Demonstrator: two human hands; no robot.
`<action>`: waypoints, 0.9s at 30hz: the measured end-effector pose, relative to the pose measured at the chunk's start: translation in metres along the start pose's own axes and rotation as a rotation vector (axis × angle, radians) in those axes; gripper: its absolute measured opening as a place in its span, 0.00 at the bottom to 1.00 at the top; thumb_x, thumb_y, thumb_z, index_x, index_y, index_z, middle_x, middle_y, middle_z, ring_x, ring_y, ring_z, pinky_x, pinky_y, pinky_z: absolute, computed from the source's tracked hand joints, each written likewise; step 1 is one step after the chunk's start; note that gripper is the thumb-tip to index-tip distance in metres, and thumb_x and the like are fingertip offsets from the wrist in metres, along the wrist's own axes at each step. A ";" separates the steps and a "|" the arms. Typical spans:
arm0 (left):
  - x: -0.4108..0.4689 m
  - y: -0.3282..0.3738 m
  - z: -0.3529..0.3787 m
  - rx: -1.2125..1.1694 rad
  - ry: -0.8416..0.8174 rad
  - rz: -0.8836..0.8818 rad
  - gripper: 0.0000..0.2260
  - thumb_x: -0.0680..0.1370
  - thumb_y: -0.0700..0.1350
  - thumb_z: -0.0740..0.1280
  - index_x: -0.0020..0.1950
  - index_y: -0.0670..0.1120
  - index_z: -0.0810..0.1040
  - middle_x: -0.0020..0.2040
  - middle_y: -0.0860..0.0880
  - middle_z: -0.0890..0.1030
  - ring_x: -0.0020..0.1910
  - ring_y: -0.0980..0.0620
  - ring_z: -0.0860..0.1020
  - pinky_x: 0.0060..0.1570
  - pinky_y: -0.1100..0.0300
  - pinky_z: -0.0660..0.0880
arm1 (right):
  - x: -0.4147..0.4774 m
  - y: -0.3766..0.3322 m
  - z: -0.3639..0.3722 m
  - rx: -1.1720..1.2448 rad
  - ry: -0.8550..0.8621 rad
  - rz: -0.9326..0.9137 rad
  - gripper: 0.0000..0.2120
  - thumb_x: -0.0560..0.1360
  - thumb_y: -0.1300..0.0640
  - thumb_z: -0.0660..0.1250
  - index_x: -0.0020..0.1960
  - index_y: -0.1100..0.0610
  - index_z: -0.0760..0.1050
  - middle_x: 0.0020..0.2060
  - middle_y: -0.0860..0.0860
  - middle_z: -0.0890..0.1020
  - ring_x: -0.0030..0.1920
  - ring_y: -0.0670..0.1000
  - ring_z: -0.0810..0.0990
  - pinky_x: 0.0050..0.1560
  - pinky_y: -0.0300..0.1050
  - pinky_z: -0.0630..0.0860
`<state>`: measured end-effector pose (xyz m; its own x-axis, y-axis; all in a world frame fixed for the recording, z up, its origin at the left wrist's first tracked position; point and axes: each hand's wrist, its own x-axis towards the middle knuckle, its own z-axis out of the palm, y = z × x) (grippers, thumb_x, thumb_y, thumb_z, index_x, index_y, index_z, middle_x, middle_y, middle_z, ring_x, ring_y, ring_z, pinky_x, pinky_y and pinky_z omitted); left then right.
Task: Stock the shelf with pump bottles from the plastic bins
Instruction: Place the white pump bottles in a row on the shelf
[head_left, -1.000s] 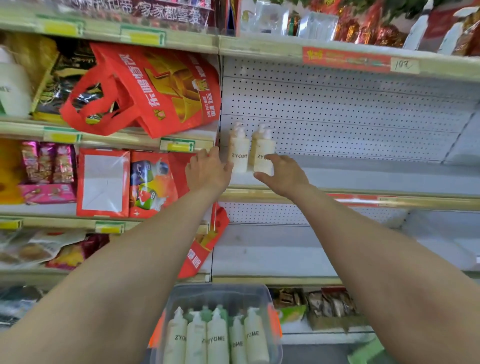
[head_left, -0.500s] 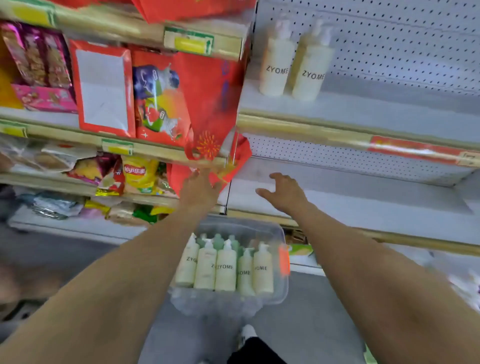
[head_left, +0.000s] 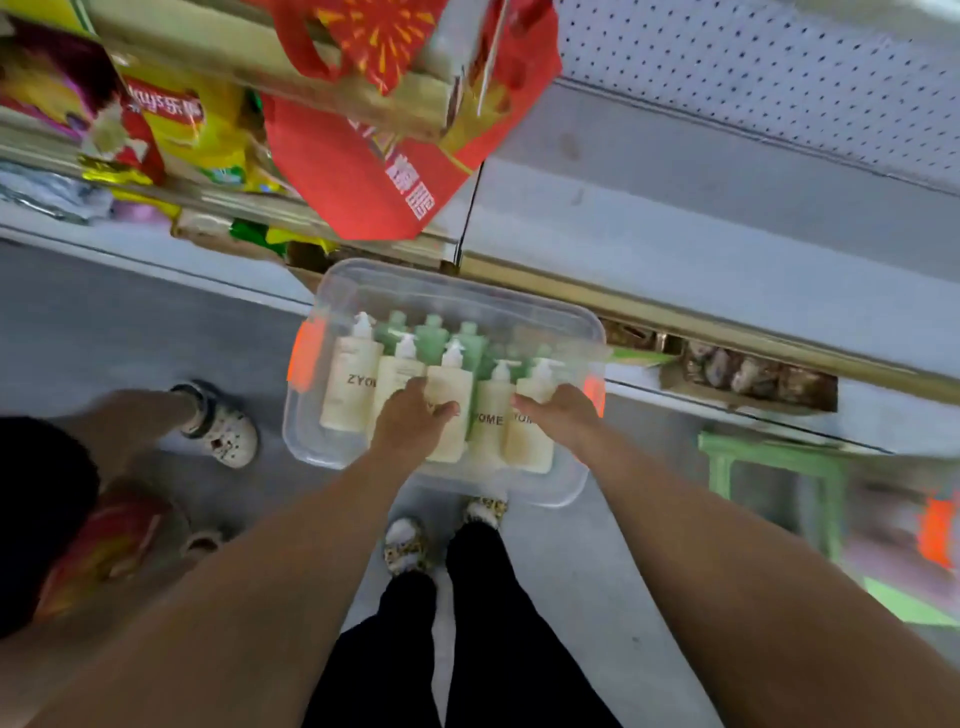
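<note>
Fingers (head_left: 442, 410) touch pump bottles (head_left: 488, 434) (left hand (head_left: 408, 423), right hand (head_left: 563, 415)) inside bin (head_left: 304, 436).

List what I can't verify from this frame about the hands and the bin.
1) Head view, grip: whether the left hand or the right hand has closed on the cream bottles; the backs of the hands cover the fingers.
2) Head view, count of green bottles in the clear bin: the cream row hides them.
3) Head view, orange-patched thing: blurred and cut off by the right edge.
</note>
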<state>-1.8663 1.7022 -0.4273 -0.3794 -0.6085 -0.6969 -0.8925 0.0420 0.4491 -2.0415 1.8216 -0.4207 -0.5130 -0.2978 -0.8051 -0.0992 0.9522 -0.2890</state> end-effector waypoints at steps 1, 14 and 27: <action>0.001 -0.001 0.006 -0.005 0.004 -0.020 0.30 0.78 0.57 0.68 0.74 0.44 0.66 0.66 0.41 0.76 0.65 0.41 0.75 0.60 0.52 0.71 | 0.005 0.003 0.003 0.015 -0.006 0.025 0.31 0.72 0.34 0.69 0.56 0.61 0.72 0.48 0.54 0.78 0.43 0.51 0.76 0.34 0.43 0.68; 0.020 0.004 0.024 0.165 0.085 -0.091 0.23 0.70 0.62 0.73 0.56 0.48 0.76 0.52 0.48 0.83 0.52 0.44 0.80 0.44 0.55 0.73 | 0.040 0.000 0.036 -0.048 0.042 0.077 0.40 0.66 0.40 0.77 0.67 0.60 0.67 0.64 0.58 0.66 0.65 0.60 0.70 0.64 0.50 0.72; 0.026 0.008 0.040 -0.361 -0.203 -0.317 0.29 0.68 0.60 0.77 0.62 0.44 0.78 0.58 0.46 0.81 0.57 0.44 0.79 0.61 0.48 0.76 | 0.031 0.021 0.020 0.412 -0.001 -0.033 0.31 0.59 0.39 0.80 0.56 0.49 0.75 0.49 0.44 0.83 0.49 0.47 0.82 0.47 0.45 0.79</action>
<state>-1.8932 1.7187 -0.4641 -0.1757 -0.3798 -0.9082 -0.8436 -0.4174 0.3377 -2.0423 1.8307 -0.4621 -0.5147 -0.3279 -0.7922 0.2342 0.8351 -0.4978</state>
